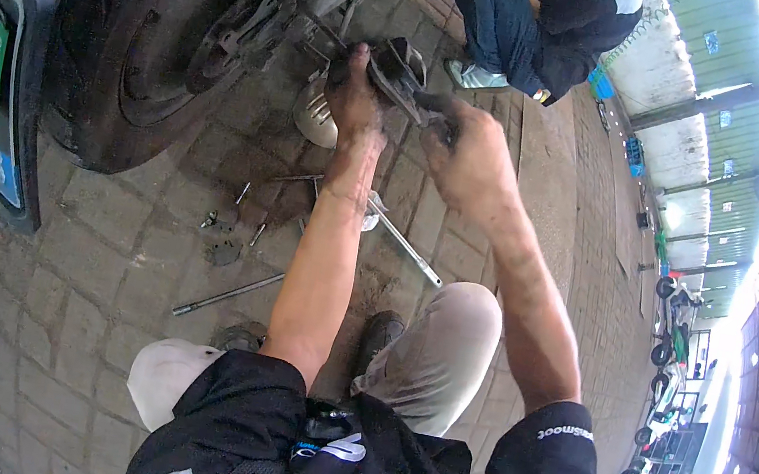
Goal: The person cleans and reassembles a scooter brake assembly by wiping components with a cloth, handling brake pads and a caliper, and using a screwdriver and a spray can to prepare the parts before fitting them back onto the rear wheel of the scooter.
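Left hand [358,101]: forearm rising from 6 o'clock, wrist nearly straight, thumb toward 12, closed on a dark part [395,82] that lies at its 2 o'clock; the far fingers are hidden. Right hand [468,151]: forearm slanting in from 5 o'clock, fingers curled and touching the same part, which lies at its 10 o'clock; whether they grip it cannot be told. Dark part: between the two hands, above the paving [112,226], with the dark wheel [169,17] at its 9 o'clock.
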